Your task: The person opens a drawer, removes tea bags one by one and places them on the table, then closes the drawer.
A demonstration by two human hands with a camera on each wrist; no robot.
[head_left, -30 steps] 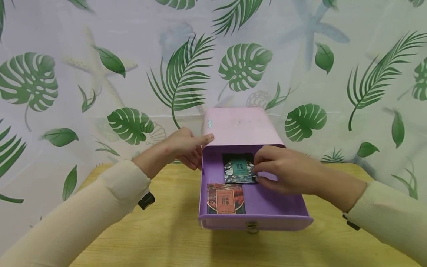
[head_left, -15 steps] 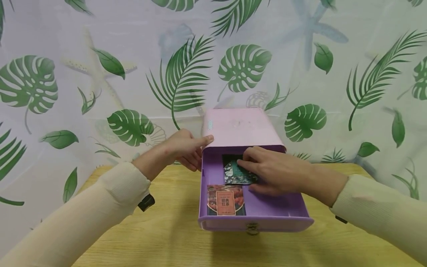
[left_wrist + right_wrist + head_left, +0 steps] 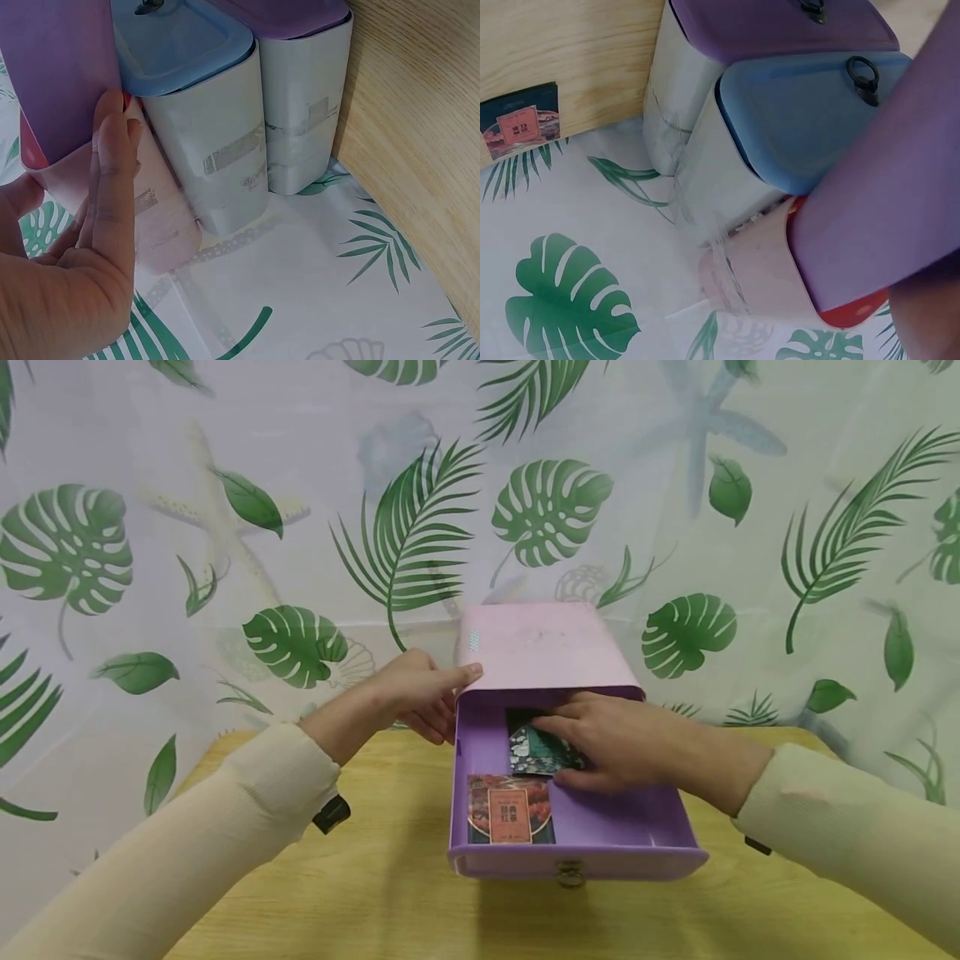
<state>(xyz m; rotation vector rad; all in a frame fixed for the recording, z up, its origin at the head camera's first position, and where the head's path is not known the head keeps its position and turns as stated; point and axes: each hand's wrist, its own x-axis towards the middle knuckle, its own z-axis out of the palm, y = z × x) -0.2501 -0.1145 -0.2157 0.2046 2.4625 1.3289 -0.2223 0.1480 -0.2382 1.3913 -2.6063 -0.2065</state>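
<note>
In the head view a pink box stands with its purple drawer pulled out. My left hand holds the box's front left edge, thumb on top and fingers along the side. Inside the drawer, my right hand presses its fingers on a green tea packet, covering its right part. A red tea packet lies flat at the drawer's front left. In the left wrist view, the left hand's fingers lie along the pink box. Little of the right hand shows in the right wrist view.
A blue-fronted box and a purple-fronted box are stacked beneath the pink one. Another red-labelled packet lies on the wooden table, seen from the right wrist. A leaf-print sheet hangs behind.
My right hand has moved left over the green tea packet, from holding its right edge to pressing on it. My left hand has stayed on the box.
</note>
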